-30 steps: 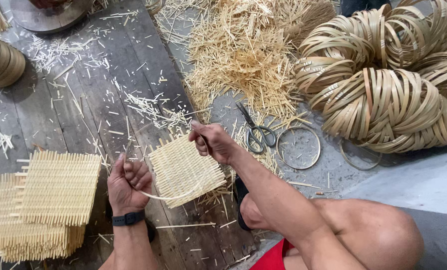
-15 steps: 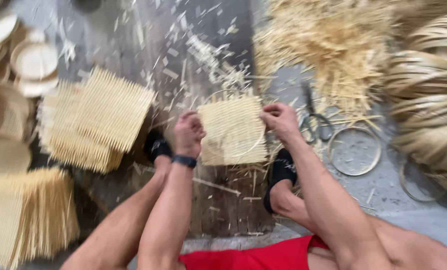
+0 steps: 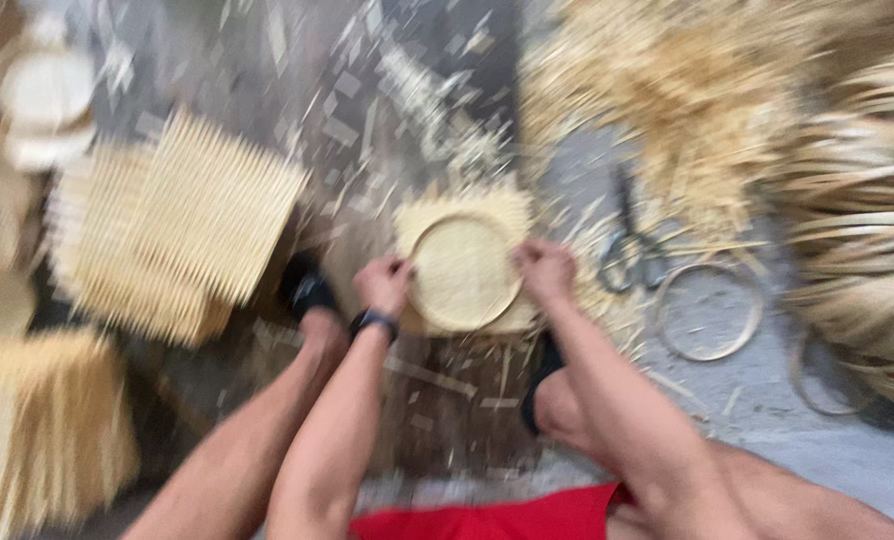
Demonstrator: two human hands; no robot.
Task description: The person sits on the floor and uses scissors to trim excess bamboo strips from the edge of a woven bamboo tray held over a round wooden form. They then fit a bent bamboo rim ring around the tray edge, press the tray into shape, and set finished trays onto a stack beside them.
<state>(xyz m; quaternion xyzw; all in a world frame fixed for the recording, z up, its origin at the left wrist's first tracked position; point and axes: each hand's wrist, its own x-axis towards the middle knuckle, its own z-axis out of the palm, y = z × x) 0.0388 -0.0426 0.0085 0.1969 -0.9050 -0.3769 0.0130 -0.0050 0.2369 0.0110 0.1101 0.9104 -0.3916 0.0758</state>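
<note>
left hand (image 3: 385, 283) curls closed on left edge of the round ring (image 3: 465, 272) | right hand (image 3: 545, 270) grips its right edge | ring lies pressed on a woven mat (image 3: 464, 215), floor centre, between both hands | scissors (image 3: 629, 250) just right | loose hoop (image 3: 709, 311) farther right | stacked mats (image 3: 182, 225) left | picture blurred

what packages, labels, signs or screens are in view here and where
No packages, labels, signs or lit screens show in this blurred view.
Nearest thing: a dark wristband, perhaps a watch, on the left hand; its face cannot be made out.
Both hands, the right hand too, grip a round woven mat with a hoop, plain pale straw colour, unmarked.
</note>
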